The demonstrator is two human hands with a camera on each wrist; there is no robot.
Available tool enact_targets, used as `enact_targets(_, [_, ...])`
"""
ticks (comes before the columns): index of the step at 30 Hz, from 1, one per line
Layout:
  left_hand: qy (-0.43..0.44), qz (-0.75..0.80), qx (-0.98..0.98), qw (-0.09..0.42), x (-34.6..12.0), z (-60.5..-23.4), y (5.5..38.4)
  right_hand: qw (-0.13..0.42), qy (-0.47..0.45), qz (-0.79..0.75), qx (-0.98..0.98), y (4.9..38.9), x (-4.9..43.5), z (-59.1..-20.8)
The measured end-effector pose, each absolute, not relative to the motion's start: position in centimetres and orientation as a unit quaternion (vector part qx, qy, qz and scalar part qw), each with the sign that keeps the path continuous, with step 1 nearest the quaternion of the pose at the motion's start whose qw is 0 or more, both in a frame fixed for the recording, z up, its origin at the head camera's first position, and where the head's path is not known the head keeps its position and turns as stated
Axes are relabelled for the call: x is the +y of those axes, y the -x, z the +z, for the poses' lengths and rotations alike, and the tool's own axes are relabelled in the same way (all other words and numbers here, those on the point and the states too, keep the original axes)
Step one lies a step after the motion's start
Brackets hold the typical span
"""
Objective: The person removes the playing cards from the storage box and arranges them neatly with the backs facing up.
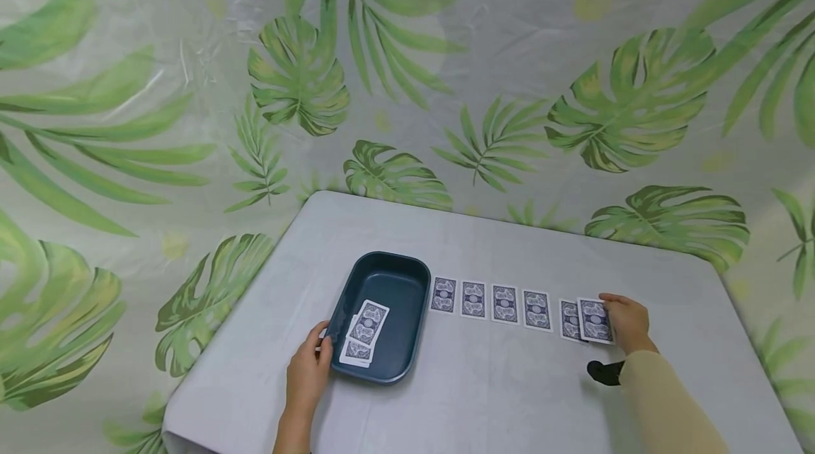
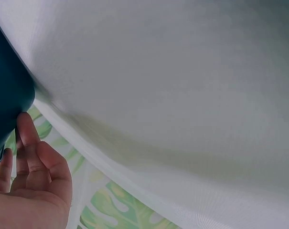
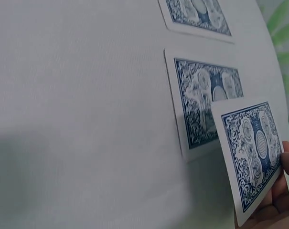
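Note:
In the head view my right hand [image 1: 627,323] pinches a playing card [image 1: 596,320] by its right edge, with the blue patterned back up. That card is tilted and overlaps the last card [image 1: 569,319] of a row on the table; the right wrist view shows a shadow beneath the held card [image 3: 254,155]. My left hand [image 1: 308,365] grips the left rim of a dark blue tray [image 1: 417,327], its fingers [image 2: 27,131] against the outer wall in the left wrist view. Several face-down cards [image 1: 368,323] lie overlapping in the tray's left part.
More face-down cards, among them one next to the tray [image 1: 443,295] and one farther right [image 1: 537,310], lie in a spaced row on the white-covered table [image 1: 484,397]. A leaf-patterned sheet [image 1: 407,86] hangs behind it. A black object [image 1: 605,373] sits at my right wrist.

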State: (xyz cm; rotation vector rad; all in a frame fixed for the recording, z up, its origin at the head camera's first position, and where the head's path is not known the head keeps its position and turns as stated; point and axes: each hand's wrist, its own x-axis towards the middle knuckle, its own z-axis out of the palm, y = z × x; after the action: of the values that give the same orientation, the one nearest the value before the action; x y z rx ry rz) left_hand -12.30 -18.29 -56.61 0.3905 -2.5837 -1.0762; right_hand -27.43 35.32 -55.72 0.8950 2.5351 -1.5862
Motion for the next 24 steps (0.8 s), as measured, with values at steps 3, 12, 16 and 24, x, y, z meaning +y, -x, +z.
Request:
enact_targets(3, [-0.137,-0.379,-0.902,0.155,-18.3,-56.5,12.3,0.019,-0.293,-0.496,0.817,27.2,36.0,-56.0])
enact_targets(12, [-0.141,-0.377,-0.902,0.157,-18.2,-56.6,12.2,-0.012,-0.312,-0.468,0.827,26.1,36.8,-56.7])
enact_targets(16, [-0.143,-0.378,-0.901,0.158,-18.2,-56.7,12.2,-0.035,-0.308,-0.458,0.833,25.7,36.7,-57.1])
enact_targets(24, [-0.132,-0.376,-0.901,0.171,-18.3,-56.7,12.2,-0.034,-0.310,-0.457,0.833,26.0,36.6,-57.6])
